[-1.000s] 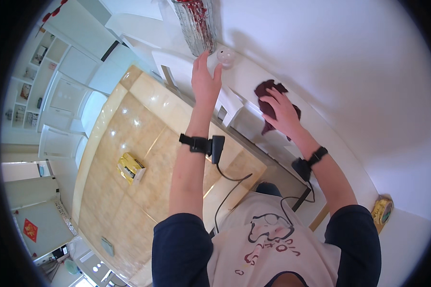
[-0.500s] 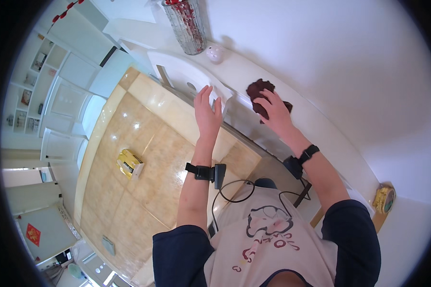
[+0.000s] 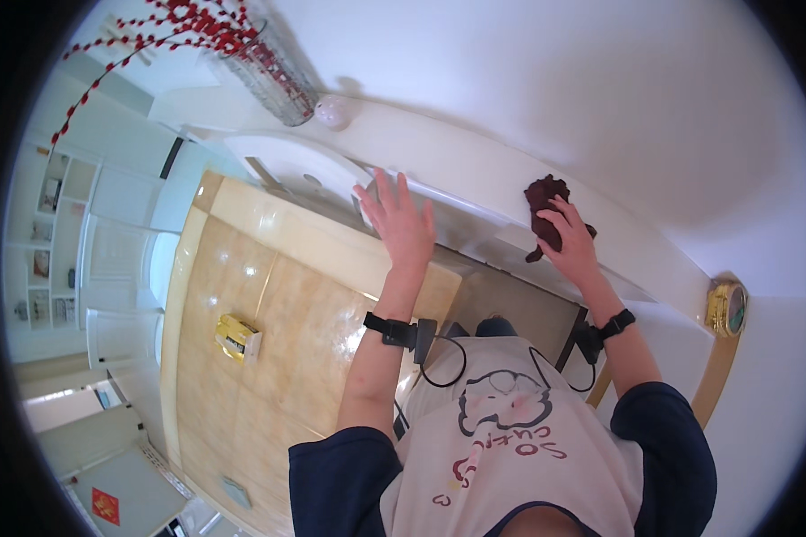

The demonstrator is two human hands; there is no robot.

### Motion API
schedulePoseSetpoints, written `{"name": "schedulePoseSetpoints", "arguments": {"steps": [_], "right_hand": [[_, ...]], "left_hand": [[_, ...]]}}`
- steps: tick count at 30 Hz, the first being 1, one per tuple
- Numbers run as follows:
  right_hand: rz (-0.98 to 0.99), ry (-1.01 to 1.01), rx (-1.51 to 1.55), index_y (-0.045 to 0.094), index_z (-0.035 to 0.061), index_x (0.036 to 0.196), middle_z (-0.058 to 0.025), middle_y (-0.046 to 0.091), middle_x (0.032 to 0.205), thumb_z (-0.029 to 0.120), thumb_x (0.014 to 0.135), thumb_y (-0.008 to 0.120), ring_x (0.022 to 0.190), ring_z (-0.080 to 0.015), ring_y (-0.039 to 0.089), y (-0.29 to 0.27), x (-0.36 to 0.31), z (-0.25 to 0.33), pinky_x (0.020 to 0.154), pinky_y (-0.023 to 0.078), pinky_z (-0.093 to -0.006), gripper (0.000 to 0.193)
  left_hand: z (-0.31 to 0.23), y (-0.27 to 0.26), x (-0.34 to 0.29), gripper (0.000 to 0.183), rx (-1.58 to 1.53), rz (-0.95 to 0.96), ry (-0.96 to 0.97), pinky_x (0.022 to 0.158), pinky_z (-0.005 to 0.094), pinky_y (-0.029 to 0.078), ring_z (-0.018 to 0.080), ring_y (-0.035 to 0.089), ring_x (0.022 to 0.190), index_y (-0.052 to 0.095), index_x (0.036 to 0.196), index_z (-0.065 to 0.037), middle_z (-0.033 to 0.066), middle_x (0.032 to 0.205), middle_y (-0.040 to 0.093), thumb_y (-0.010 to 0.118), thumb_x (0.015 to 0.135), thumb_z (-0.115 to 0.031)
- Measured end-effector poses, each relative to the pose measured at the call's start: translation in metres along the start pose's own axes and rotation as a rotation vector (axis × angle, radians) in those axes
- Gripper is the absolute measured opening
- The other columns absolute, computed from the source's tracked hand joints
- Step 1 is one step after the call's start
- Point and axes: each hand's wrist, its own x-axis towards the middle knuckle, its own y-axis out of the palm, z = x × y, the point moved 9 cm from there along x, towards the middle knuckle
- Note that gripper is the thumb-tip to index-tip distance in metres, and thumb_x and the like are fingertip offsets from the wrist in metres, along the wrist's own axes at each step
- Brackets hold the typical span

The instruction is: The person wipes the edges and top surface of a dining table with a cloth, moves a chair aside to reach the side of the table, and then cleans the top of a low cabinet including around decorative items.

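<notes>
My right hand (image 3: 571, 243) presses a dark red cloth (image 3: 543, 199) onto the top of a white shelf (image 3: 475, 174) that runs along the white wall. My left hand (image 3: 401, 224) is open, fingers spread, resting near the front edge of the same white shelf, to the left of the cloth. Both wrists carry black bands with small black devices and cables.
A glass vase (image 3: 269, 85) with red berry branches stands at the shelf's left end, a small round white ornament (image 3: 333, 112) beside it. A gold table clock (image 3: 727, 307) sits at the right. Below lies a glossy beige tiled floor with a yellow box (image 3: 237, 337).
My left hand has come down from near the white ornament to the shelf's front edge. My right hand has slid the cloth along the shelf.
</notes>
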Motion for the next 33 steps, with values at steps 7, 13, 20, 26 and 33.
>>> {"name": "schedulePoseSetpoints", "arguments": {"steps": [7, 13, 20, 26, 33], "right_hand": [[-0.116, 0.006, -0.134, 0.057, 0.0168, 0.13, -0.0154, 0.046, 0.144, 0.026, 0.077, 0.074, 0.14, -0.0362, 0.036, 0.0, 0.017, -0.003, 0.113, 0.03, -0.0543, 0.057], [-0.208, 0.041, -0.074, 0.063, 0.0133, 0.117, -0.0099, 0.053, 0.139, 0.02, 0.08, 0.071, 0.135, -0.0314, 0.044, 0.008, 0.029, -0.007, 0.113, 0.034, -0.0502, 0.038], [-0.384, 0.236, -0.171, 0.064, 0.0118, 0.112, -0.013, 0.058, 0.13, 0.016, 0.075, 0.071, 0.13, -0.0343, 0.049, -0.073, -0.087, -0.102, 0.112, 0.036, -0.0488, 0.038], [-0.622, 0.668, -0.444, 0.066, 0.0105, 0.113, -0.0157, 0.059, 0.128, 0.018, 0.078, 0.072, 0.119, -0.0371, 0.055, -0.177, -0.237, -0.219, 0.1, 0.047, -0.0442, 0.036], [-0.622, 0.659, -0.338, 0.066, 0.0092, 0.106, -0.0143, 0.061, 0.124, 0.016, 0.075, 0.071, 0.113, -0.0357, 0.058, -0.154, -0.192, -0.199, 0.097, 0.049, -0.0448, 0.032]], "left_hand": [[-0.034, 0.009, -0.003, 0.069, 0.098, 0.086, 0.052, 0.115, 0.0625, 0.018, 0.0479, 0.009, 0.147, 0.039, 0.146, -0.002, 0.0234, 0.16, 0.015, 0.067, 0.088, -0.027], [-0.134, 0.066, -0.017, 0.065, -0.151, 0.305, 0.494, 0.116, 0.0561, 0.022, 0.0427, 0.022, 0.146, 0.038, 0.146, 0.001, 0.0263, 0.156, 0.026, 0.064, 0.092, -0.026], [-0.148, 0.093, -0.012, 0.082, 0.069, 0.496, 0.465, 0.117, 0.0486, 0.026, 0.0398, 0.03, 0.143, 0.04, 0.143, 0.005, 0.0277, 0.152, 0.033, 0.065, 0.087, -0.05], [-0.167, 0.092, -0.003, 0.084, 0.213, 0.483, 0.511, 0.111, 0.0467, 0.036, 0.0391, 0.046, 0.132, 0.051, 0.131, 0.006, 0.0297, 0.14, 0.048, 0.078, 0.073, -0.049], [-0.167, 0.094, -0.001, 0.08, 0.25, 0.546, 0.473, 0.107, 0.0451, 0.04, 0.0387, 0.048, 0.13, 0.054, 0.125, 0.006, 0.0286, 0.139, 0.05, 0.081, 0.071, -0.047]]}}
